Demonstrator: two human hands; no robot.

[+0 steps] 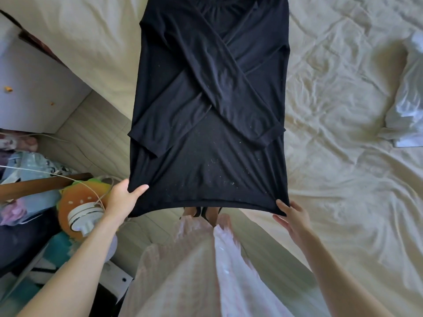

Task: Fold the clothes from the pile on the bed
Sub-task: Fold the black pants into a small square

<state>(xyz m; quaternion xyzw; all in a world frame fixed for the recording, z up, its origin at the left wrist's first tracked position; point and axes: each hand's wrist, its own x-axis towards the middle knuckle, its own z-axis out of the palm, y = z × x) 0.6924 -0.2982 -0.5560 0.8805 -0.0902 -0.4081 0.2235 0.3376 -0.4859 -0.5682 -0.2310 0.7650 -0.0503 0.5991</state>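
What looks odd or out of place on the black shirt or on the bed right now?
The black shirt carries pale lint specks, densest near the hem between the left hand and the right hand. The cream bedsheet is heavily wrinkled. The crossed sleeves look deliberate.

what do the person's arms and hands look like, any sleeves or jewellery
Both forearms are bare to the frame edge, no sleeves showing. The left hand and right hand wear no gloves, and no rings, watch or bracelets are visible. Nails look short and unpainted.
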